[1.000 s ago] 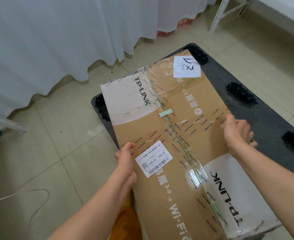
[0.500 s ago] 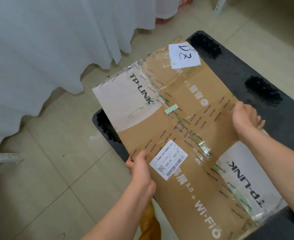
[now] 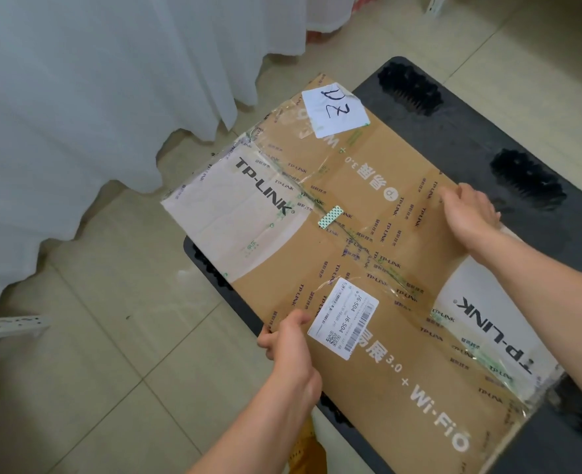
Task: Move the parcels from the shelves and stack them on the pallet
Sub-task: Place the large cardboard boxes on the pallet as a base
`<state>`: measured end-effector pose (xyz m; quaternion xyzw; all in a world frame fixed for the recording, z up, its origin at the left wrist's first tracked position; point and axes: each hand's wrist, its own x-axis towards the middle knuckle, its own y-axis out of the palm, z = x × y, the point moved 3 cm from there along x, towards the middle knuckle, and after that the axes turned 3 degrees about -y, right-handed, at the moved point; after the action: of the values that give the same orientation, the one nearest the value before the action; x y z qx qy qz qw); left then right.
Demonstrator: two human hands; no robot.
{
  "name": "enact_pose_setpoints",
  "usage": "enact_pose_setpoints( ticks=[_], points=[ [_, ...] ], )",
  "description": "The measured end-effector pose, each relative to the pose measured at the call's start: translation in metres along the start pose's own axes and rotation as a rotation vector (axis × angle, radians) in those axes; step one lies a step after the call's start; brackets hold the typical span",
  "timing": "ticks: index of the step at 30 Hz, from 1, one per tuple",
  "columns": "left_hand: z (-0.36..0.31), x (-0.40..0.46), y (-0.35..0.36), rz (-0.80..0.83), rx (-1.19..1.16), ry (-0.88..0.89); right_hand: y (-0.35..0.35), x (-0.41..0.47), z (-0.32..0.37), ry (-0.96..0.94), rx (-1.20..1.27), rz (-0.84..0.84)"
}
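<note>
You hold the parcel, a wide flat cardboard box with taped seams, over the black pallet; whether it rests on the pallet you cannot tell. Its far-left corner juts out past the pallet's left edge over the tiled floor. Your left hand grips the near-left edge, thumb on top beside the barcode label, fingers curled under. Your right hand lies over the right edge, fingers wrapped out of sight down the side. A white note sits at the far corner. Bare pallet shows to the right and far side. A white curtain hangs close on the left, and a shelf rail lies further left.
</note>
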<state>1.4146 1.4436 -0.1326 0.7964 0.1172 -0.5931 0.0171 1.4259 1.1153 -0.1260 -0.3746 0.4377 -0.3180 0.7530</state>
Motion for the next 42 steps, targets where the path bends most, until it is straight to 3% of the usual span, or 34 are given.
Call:
enact_pose_setpoints(
  ticks=[10, 20, 28, 33, 38, 42],
  points=[
    [0.005, -0.018, -0.005, 0.079, 0.138, 0.075, 0.011, -0.036, -0.015, -0.215, -0.077, 0.039],
    [0.060, -0.056, -0.006, -0.016, 0.176, 0.126, -0.004, -0.086, -0.079, -0.309, -0.002, 0.108],
    [0.188, -0.153, 0.000, -0.007, 0.111, 0.130, -0.100, -0.162, -0.183, -0.338, 0.141, 0.236],
    [0.276, -0.239, 0.022, 0.113, 0.116, 0.101, -0.176, -0.207, -0.258, -0.328, 0.242, 0.253],
    [0.329, -0.306, 0.027, 0.327, 0.311, -0.022, -0.233, -0.241, -0.310, -0.273, 0.317, 0.308],
    [0.351, -0.326, 0.024, 0.291, 0.517, 0.016, -0.259, -0.258, -0.349, -0.227, 0.327, 0.337]
  ],
)
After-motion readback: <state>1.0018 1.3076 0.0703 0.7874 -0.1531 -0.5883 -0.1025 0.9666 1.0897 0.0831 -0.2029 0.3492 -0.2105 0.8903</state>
